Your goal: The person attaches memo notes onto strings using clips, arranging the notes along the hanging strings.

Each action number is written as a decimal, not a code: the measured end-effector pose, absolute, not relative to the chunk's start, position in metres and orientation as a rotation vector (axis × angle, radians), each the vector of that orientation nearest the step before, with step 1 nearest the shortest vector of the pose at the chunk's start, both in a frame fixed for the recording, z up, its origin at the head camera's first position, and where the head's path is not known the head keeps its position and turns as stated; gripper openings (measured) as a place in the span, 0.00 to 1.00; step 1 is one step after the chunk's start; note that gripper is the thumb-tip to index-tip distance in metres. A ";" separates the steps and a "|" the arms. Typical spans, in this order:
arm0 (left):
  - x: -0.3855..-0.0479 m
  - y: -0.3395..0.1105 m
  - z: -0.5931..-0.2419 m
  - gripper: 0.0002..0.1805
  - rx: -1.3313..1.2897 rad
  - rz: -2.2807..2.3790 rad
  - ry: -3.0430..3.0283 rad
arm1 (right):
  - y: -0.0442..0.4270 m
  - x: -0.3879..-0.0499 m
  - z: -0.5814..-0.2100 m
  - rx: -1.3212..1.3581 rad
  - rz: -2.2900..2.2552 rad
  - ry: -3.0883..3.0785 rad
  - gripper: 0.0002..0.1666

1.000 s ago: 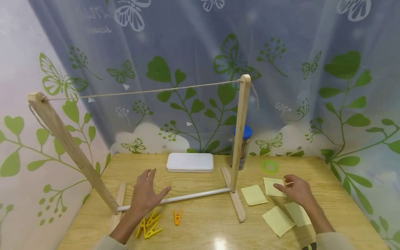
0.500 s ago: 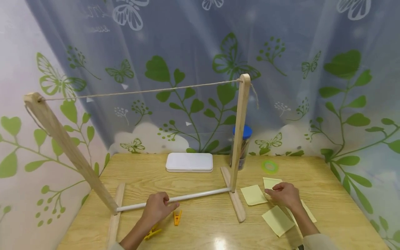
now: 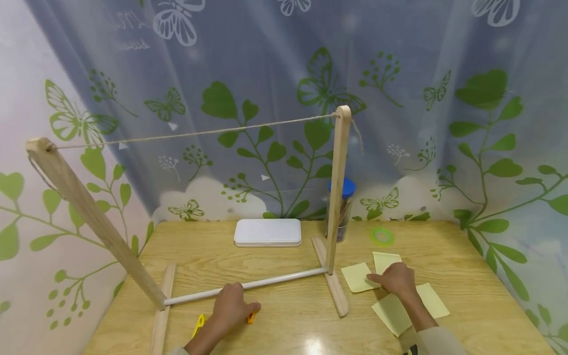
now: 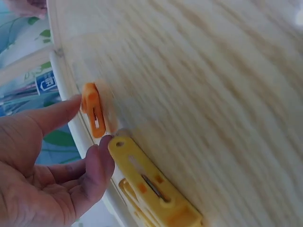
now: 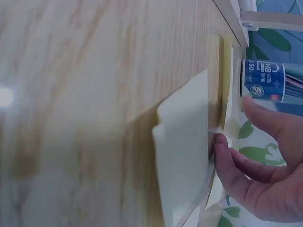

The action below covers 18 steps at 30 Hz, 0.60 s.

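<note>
My left hand (image 3: 230, 306) is low over the table, its thumb at an orange clothespin (image 3: 251, 317). In the left wrist view, the thumb touches or nearly touches the orange clothespin (image 4: 94, 111), and the bent fingers are near its other end, beside a yellow clothespin (image 4: 151, 182). My right hand (image 3: 398, 280) hovers among several yellow paper squares, partly covering the back one (image 3: 386, 259) and the front one (image 3: 391, 315). The right wrist view has its thumb and fingers apart, fingertips close to a raised paper edge (image 5: 184, 142); contact is unclear.
A wooden frame with a string (image 3: 191, 132) and a white bar (image 3: 284, 279) stands around the left and middle. Behind are a white case (image 3: 267, 232), a blue-lidded jar (image 3: 343, 207) and a green tape ring (image 3: 382, 236).
My left hand has come down and rightward to the orange clothespin, its fingers drawing closer together. My right hand has moved left and down over the papers; the right-hand square has shifted and turned.
</note>
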<state>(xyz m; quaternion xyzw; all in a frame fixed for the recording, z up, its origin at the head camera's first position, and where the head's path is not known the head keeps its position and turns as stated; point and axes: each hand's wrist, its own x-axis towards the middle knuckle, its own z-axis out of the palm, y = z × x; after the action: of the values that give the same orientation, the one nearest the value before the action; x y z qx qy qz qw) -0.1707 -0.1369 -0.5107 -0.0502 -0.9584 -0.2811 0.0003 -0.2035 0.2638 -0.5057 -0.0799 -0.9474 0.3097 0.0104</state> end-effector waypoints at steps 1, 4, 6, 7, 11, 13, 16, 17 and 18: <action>-0.171 -0.136 -0.511 0.24 -0.163 -0.867 -3.006 | 0.263 -0.204 -0.506 -0.240 0.941 -2.964 0.25; -0.172 -0.132 -0.511 0.22 -0.183 -0.820 -3.000 | 0.260 -0.205 -0.506 -0.232 0.893 -2.973 0.24; -0.172 -0.131 -0.511 0.22 -0.182 -0.821 -3.000 | 0.258 -0.205 -0.506 -0.265 0.911 -2.981 0.23; -0.172 -0.130 -0.511 0.22 -0.181 -0.827 -3.004 | 0.257 -0.205 -0.507 -0.290 0.928 -2.982 0.23; -0.172 -0.130 -0.510 0.24 -0.166 -0.818 -3.003 | 0.258 -0.205 -0.509 -0.357 1.030 -2.959 0.18; -0.171 -0.131 -0.509 0.26 -0.154 -0.823 -3.003 | 0.259 -0.205 -0.510 -0.363 1.081 -2.940 0.15; -0.171 -0.132 -0.508 0.27 -0.153 -0.850 -3.001 | 0.263 -0.207 -0.509 -0.382 1.177 -2.915 0.18; -0.171 -0.132 -0.508 0.27 -0.160 -0.874 -3.001 | 0.263 -0.207 -0.508 -0.392 1.223 -2.906 0.19; -0.171 -0.133 -0.508 0.26 -0.180 -0.886 -2.997 | 0.264 -0.207 -0.507 -0.401 1.271 -2.902 0.19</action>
<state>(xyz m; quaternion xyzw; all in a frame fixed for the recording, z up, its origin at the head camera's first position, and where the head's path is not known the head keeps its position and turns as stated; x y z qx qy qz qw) -0.1708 -0.1335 -0.5076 -0.0576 -0.9573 -0.2831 0.0057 -0.2065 0.2641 -0.5065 -0.1256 -0.9084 0.3980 -0.0260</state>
